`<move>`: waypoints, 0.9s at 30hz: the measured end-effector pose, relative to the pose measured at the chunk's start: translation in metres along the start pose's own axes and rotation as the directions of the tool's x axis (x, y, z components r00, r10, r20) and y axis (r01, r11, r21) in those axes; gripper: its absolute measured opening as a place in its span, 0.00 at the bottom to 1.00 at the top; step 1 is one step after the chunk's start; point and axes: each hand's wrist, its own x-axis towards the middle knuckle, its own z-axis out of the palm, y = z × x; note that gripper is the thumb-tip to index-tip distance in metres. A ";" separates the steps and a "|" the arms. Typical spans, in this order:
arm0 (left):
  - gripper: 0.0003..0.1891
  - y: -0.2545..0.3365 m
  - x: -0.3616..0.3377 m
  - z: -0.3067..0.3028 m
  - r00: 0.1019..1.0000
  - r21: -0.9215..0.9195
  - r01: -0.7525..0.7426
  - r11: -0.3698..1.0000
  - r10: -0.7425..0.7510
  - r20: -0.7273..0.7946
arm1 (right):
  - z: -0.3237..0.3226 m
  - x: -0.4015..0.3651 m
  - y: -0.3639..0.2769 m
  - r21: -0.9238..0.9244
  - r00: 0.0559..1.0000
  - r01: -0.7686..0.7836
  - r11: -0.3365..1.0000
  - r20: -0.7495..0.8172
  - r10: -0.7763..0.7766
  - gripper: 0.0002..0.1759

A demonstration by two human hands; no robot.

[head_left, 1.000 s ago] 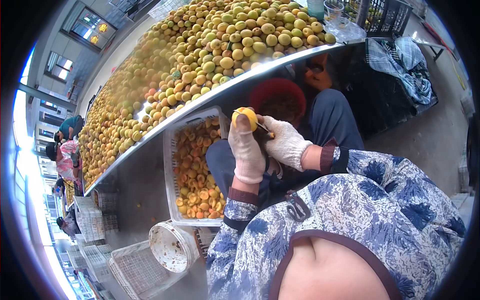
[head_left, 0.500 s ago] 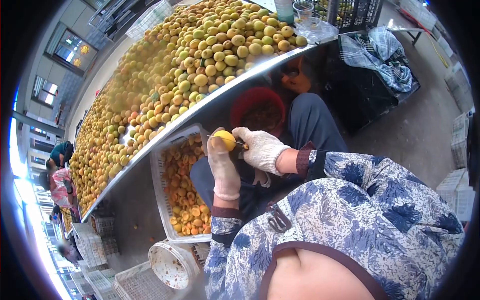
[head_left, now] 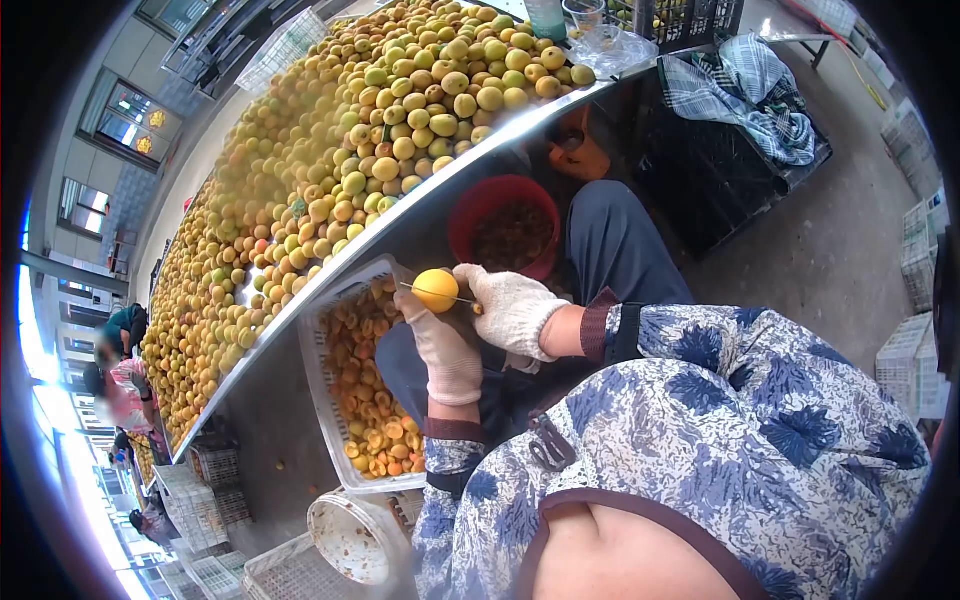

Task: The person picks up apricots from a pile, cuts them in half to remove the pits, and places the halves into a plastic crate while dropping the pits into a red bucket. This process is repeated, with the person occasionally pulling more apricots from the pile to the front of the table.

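A whole-looking yellow apricot (head_left: 435,291) is gripped in the fingers of my gloved left hand (head_left: 446,352). My gloved right hand (head_left: 518,310) is closed around a small knife (head_left: 466,299), whose thin blade lies across the apricot. Both hands are above my lap, close together. Below and left of them, a white plastic crate (head_left: 322,405) holds cut apricot halves (head_left: 385,440). Just beyond my right hand stands a red bucket (head_left: 461,232) with brownish contents in it.
A metal-edged table (head_left: 400,212) heaped with apricots (head_left: 400,110) slants across in front of me. Checked cloth (head_left: 755,95) drapes a black box (head_left: 700,180) at right. Lower left are a white bucket (head_left: 345,535) and stacked crates (head_left: 195,500). People (head_left: 125,385) work at far left.
The view has shifted slightly. My left fingers have moved lower around the apricot, showing more of it, and the knife blade still crosses it.
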 end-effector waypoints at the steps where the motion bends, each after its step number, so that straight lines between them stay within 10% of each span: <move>1: 0.34 -0.001 0.000 0.002 0.999 0.050 -0.027 0.998 0.029 -0.037 | -0.001 0.002 -0.001 0.000 1.000 0.001 1.000 0.000 -0.001 0.24; 6: 0.32 0.004 0.006 -0.016 0.955 0.587 -0.296 0.754 0.234 0.181 | -0.005 -0.005 0.004 -0.098 1.000 -0.009 0.995 -0.001 0.009 0.21; 19: 0.23 0.014 -0.004 -0.003 0.954 0.741 -0.229 0.631 -0.004 0.298 | -0.014 -0.010 0.021 -0.239 0.961 0.133 0.962 -0.205 -0.184 0.16; 27: 0.25 0.016 -0.008 -0.012 0.928 0.685 -0.294 0.667 0.028 0.371 | -0.038 -0.027 -0.004 0.109 0.988 -0.052 0.993 0.153 0.035 0.17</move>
